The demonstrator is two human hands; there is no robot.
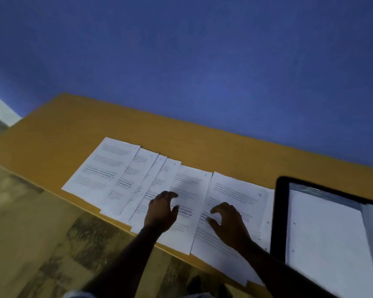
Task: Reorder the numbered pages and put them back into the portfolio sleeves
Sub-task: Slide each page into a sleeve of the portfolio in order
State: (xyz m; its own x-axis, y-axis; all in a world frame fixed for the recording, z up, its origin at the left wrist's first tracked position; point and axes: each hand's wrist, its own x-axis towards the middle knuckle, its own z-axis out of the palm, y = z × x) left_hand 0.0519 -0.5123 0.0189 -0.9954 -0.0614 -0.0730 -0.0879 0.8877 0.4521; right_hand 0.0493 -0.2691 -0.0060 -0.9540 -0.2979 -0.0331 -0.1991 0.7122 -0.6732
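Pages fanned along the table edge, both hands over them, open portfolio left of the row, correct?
No. The head view shows the portfolio right of the row. The pages do fan along the table edge, with the left hand and right hand over them.

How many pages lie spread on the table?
6 in a row: four overlapping pages at left, a fifth by the left hand, a sixth under the right hand. More may be hidden beneath.

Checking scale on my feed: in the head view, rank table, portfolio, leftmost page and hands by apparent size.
Largest first:
1. table
2. portfolio (nearer, cut off by frame)
3. leftmost page
4. left hand and right hand look alike
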